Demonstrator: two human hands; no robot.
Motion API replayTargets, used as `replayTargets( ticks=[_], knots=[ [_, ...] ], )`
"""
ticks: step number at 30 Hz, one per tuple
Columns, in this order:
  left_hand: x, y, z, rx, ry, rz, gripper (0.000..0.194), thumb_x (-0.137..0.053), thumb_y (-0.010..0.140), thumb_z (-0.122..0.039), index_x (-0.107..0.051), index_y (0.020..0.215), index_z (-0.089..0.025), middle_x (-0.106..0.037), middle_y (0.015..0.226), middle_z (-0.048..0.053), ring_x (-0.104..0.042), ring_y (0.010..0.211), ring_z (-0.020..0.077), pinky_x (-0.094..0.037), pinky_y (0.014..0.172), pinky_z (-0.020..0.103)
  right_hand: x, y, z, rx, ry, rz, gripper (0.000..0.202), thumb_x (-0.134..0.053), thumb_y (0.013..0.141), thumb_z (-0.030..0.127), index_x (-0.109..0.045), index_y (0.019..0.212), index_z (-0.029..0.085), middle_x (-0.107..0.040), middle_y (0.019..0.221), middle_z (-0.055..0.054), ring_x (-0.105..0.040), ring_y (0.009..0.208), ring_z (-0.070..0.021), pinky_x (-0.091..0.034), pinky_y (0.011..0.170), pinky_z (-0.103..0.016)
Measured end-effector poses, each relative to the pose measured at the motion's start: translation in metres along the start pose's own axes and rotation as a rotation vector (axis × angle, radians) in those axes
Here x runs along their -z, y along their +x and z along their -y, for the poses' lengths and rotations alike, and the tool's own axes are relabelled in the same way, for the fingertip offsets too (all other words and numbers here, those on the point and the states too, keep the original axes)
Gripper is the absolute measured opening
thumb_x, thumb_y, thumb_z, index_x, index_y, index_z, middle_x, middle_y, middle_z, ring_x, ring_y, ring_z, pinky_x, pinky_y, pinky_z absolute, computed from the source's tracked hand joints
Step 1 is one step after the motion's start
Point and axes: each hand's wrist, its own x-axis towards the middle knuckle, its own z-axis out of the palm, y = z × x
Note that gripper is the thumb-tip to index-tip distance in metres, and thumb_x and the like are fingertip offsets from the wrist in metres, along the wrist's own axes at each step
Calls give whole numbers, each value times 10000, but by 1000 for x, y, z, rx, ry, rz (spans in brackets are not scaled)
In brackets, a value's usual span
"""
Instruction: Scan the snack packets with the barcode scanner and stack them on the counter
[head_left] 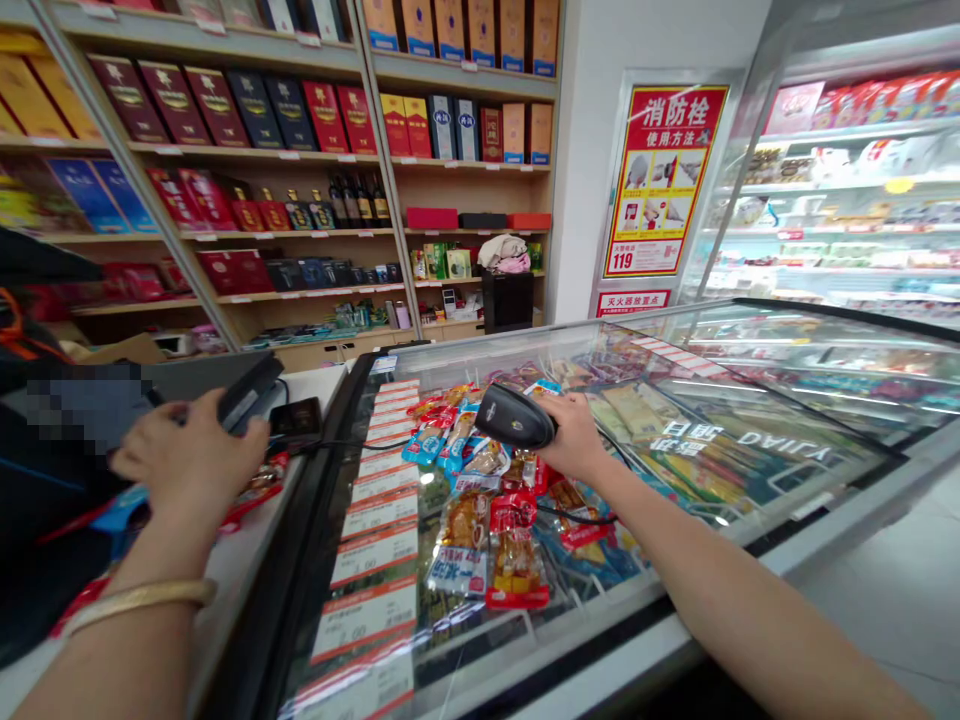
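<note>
My right hand (574, 435) is wrapped round a black handheld scanner (515, 417), held above the freezer's glass top. Under it lies a pile of small snack packets, with a red packet (516, 555) and a blue and white packet (461, 540) nearest me. A black cable runs across the glass beside the pile. At the left, my left hand (196, 452), a gold bangle on its wrist, is at a dark, flat device (251, 392); the thumb is near its lower edge and the other fingers are spread, partly blurred. Whether the hand grips it is unclear.
The glass-topped freezer (480, 650) stretches away to the right. A small black box (296, 418) sits on the counter (319, 385) at the left, near more packets (262, 485). Shelves of boxes and bottles line the back, and a black bin-like object (508, 300) stands before them.
</note>
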Motion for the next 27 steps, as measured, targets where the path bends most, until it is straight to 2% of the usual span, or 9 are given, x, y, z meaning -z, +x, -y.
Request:
replayTargets(
  ticks=[2, 5, 9, 12, 15, 17, 22, 25, 27],
  knots=[
    [-17, -6, -24, -77, 59, -40, 519, -503, 831, -516, -657, 1193, -177, -675, 1214, 148, -529, 1271, 473, -408, 1021, 701, 0, 0, 0, -1, -10, 1, 331, -737, 730, 317, -723, 1046, 217, -758, 985, -71, -649, 907, -247, -290, 799, -342],
    [-49, -22, -55, -346, -55, 217, 591, -525, 844, -540, -630, 1281, -156, -665, 1257, 153, -648, 1137, 323, -515, 1019, 479, -1, 0, 0, 5, -16, -12, 319, -747, 719, 329, -726, 1018, 218, -762, 1012, -77, -650, 899, -245, -291, 790, -343],
    [-85, -44, -72, -545, -97, 508, 618, -537, 879, -542, -577, 1392, -200, -596, 1412, 141, -598, 1259, 305, -473, 1085, 445, -2, 0, 0, 17, -13, -19, 310, -750, 712, 337, -725, 995, 214, -770, 1019, -81, -658, 899, -245, -292, 786, -346],
    [-94, -52, -74, -597, -47, 648, 592, -520, 908, -507, -572, 1417, -208, -488, 1525, 163, -507, 1369, 336, -432, 1121, 471, -2, -1, -1, 13, -8, -20, 303, -745, 713, 330, -725, 992, 214, -770, 1021, -79, -661, 894, -242, -288, 790, -350],
    [-91, -54, -77, -594, -28, 717, 516, -504, 921, -499, -650, 1321, -208, -487, 1519, 170, -459, 1405, 356, -396, 1145, 492, -2, -1, 0, 9, 1, -15, 303, -743, 709, 325, -724, 991, 215, -769, 1021, -75, -666, 906, -245, -286, 802, -355],
    [-87, -53, -82, -569, -28, 704, 462, -554, 887, -502, -693, 1211, -204, -531, 1463, 167, -503, 1358, 346, -405, 1138, 476, -2, 0, 0, 9, 9, -13, 308, -744, 707, 326, -724, 993, 216, -769, 1018, -75, -668, 913, -247, -287, 808, -358],
    [-79, -51, -93, -416, 83, 624, 200, -610, 810, -402, -620, 821, -203, -646, 1060, 117, -659, 900, 262, -532, 838, 393, -2, 0, 0, 15, 27, -36, 316, -743, 712, 331, -723, 1006, 216, -768, 1031, -83, -669, 909, -241, -298, 817, -359],
    [-78, -51, -93, -307, 67, 570, 162, -619, 740, -314, -568, 856, -212, -629, 974, 74, -628, 769, 217, -501, 736, 352, -2, 0, 0, 21, 19, -39, 311, -741, 707, 323, -721, 999, 216, -768, 1023, -79, -664, 905, -237, -296, 809, -353],
    [-79, -50, -88, -245, -27, 571, 311, -641, 672, -270, -548, 963, -211, -636, 1001, 66, -617, 735, 192, -486, 701, 327, -2, 0, 0, 25, 15, -33, 299, -734, 708, 317, -719, 989, 217, -768, 1011, -71, -659, 895, -233, -291, 797, -348]
  ],
)
